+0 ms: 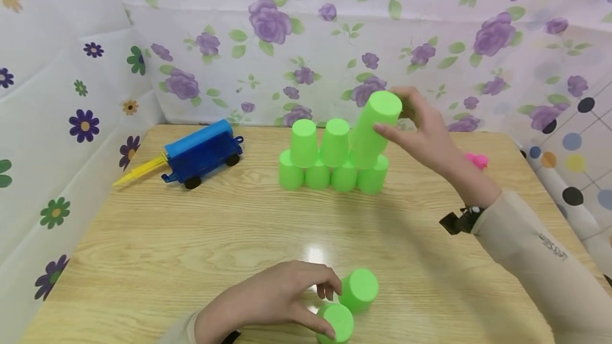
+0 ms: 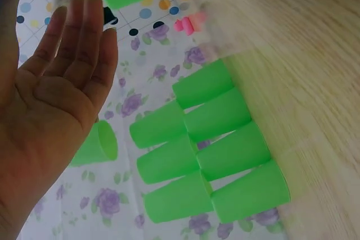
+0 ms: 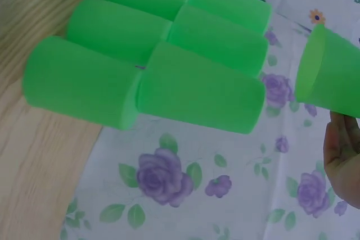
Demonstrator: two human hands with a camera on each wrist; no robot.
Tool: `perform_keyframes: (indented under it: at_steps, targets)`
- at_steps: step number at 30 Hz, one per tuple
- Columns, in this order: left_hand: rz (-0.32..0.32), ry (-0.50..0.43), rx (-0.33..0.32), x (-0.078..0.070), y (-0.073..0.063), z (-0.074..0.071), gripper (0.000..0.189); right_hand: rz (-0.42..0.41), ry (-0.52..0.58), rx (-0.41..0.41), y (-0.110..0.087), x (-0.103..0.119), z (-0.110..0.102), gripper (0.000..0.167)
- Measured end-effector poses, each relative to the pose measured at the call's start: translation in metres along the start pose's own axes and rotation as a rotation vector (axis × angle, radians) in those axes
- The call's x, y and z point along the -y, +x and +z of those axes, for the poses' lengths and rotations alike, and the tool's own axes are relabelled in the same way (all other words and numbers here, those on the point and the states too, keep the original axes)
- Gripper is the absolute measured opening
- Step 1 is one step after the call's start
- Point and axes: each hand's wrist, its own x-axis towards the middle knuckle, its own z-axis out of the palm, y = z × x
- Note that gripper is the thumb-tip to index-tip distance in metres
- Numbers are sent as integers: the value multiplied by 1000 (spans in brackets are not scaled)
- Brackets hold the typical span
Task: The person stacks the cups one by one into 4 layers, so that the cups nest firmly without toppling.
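Note:
My right hand [image 1: 423,131] grips an upside-down green cup [image 1: 382,113] by its sides, slightly tilted, above the right end of a cup stack. In the right wrist view, this cup [image 3: 334,77] hangs apart from the stack [image 3: 202,88]. The stack has a bottom row of several upside-down green cups [image 1: 317,175] and three on top [image 1: 304,142]; the raised cup partly hides the right one. Near the front, my left hand [image 1: 282,293] reaches around an upside-down green cup [image 1: 338,321], fingers loosely bent, thumb beside it. Another green cup [image 1: 360,288] stands just behind.
A blue toy cart [image 1: 203,155] with a yellow pointed part [image 1: 143,169] stands at the table's back left. A small pink object [image 1: 477,161] lies at the back right. Flowered cloth [image 1: 210,78] hangs behind the wooden table [image 1: 191,238] and at its left.

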Motion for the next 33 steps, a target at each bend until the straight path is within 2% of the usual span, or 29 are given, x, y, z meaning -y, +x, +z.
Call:
perform_keyframes:
  at_steps: [3, 6, 9, 14, 22, 28, 33]
  targets:
    - [68, 89, 6, 2, 1, 4, 43, 68, 40, -7, 13, 0, 0, 47]
    - [78, 142, 22, 5, 2, 7, 45, 106, 68, -10, 24, -3, 2, 47]
    - [67, 169, 15, 6, 3, 10, 46, 130, 52, -9, 32, -6, 4, 49]
    - [37, 178, 16, 6, 4, 14, 48, 151, -8, -3, 42, -11, 6, 53]
    - [31, 126, 86, 7, 3, 16, 51, 182, -26, 15, 53, -22, 9, 53]
    - [28, 155, 119, 8, 2, 17, 47, 177, -10, 23, 54, -24, 14, 53]
    - [20, 129, 132, 10, 1, 18, 42, 161, -22, 27, 53, -24, 20, 53]
